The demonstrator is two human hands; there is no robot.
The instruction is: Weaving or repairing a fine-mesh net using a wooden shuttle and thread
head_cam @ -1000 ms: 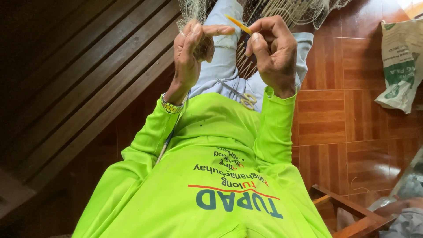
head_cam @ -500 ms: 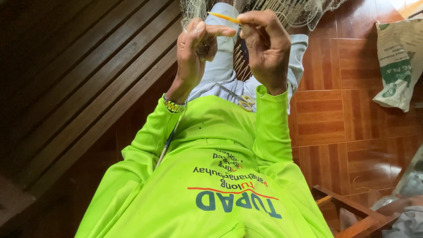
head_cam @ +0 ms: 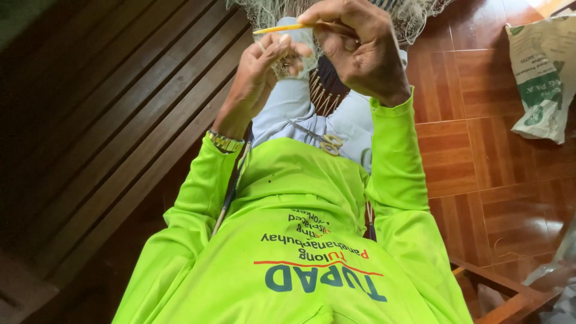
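My right hand grips a thin yellow netting needle that points left, across the top of my left hand. My left hand pinches a fold of pale fishing net between thumb and fingers. The net hangs from the top edge of the view, just above both hands. A small pair of scissors with yellowish handles lies on my lap, on the grey trousers, below the hands. I wear a bright green long-sleeved shirt and a metal watch on my left wrist.
A dark wooden slatted bench runs along the left. Reddish parquet floor lies to the right, with a white and green sack at the upper right. A wooden frame corner shows at the bottom right.
My right hand has swung the yellow needle leftward, so its tip now reaches over my left hand. Both hands have moved closer together at the net.
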